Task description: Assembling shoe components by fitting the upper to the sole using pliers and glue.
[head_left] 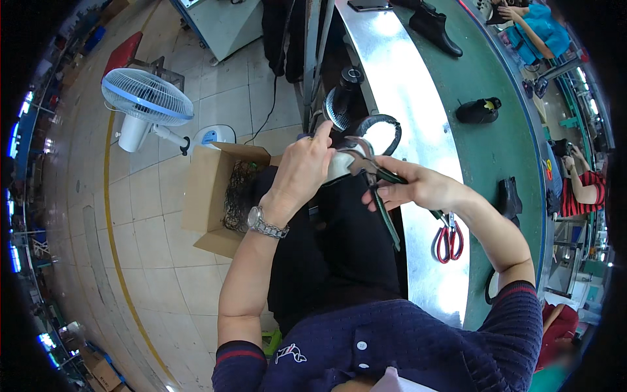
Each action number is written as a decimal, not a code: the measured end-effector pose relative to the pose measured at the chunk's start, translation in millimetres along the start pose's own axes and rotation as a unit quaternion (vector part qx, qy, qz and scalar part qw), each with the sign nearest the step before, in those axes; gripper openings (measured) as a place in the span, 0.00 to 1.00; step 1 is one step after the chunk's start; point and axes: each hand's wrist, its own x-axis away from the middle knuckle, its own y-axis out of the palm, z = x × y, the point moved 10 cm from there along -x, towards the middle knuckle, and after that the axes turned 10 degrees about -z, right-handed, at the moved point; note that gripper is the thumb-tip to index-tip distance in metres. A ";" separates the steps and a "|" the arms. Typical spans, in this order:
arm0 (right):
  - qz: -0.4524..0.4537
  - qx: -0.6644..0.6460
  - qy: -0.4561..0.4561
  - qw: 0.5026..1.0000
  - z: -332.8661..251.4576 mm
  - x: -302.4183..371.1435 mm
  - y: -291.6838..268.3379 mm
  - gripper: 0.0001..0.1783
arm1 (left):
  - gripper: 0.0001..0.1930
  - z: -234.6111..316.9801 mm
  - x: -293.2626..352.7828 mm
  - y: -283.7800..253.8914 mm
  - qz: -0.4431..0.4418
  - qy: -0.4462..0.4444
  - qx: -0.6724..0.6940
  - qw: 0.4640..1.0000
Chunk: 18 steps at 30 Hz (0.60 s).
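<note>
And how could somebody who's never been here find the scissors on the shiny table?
Find the long silver table to the right of the person's legs. Near its right edge, just below the right hand in the picture, lie the scissors. Their two red loop handles set them apart from the pliers in that hand, whose handles are dark green.

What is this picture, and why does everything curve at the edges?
No machine is working here: these are a person's bare hands. The single picture comes from a wide camera worn on the head, looking down, and its lens bends straight edges. The right hand holds green-handled pliers; the left hand is at a white-and-black piece, its grip partly hidden. On the shiny metal bench lie a phone and red-handled scissors. Black shoes sit on the green surface beyond.
</note>
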 end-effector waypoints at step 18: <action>0.193 0.494 -0.052 0.846 -66.1 2.0 -1.2 0.34 | 0.31 33.9 35.2 49.6 0.067 0.005 -0.396 0.916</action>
